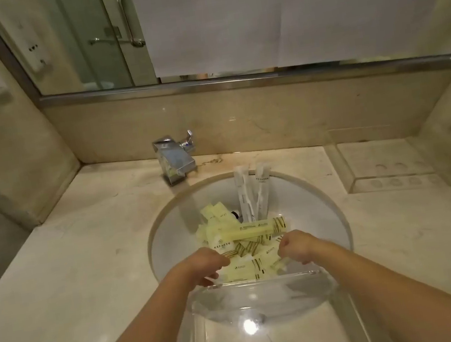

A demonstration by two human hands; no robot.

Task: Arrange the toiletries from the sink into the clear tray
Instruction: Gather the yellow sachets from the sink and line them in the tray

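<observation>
Head view, straight down into a round white basin sink (pixel 311 205) set in a beige marble table (pixel 86 265). Heaped in the bowl: pale yellow paper-wrapped toiletry packets (pixel 222 238), one long yellow striped packet (pixel 259 228) lying crosswise on top of the pile. Two white-sleeved toothbrushes (pixel 252 193) propped against the far wall, tips just past the rim. Left hand (pixel 207 263) down in the heap, fingers curled and pinching the end of a flat yellow packet with dark stripes (pixel 244 269). Right hand (pixel 297 246) at the other end, fingers curled onto the same packet, though the exact grip is hard to make out. Clear acrylic tray (pixel 254 292) straddling the near rim of the sink, right beneath both wrists, nothing visible inside but a bright glare spot. Chrome square faucet (pixel 176 160) at the back left. Second clear acrylic holder (pixel 387 164) standing on the table far right, well apart.
</observation>
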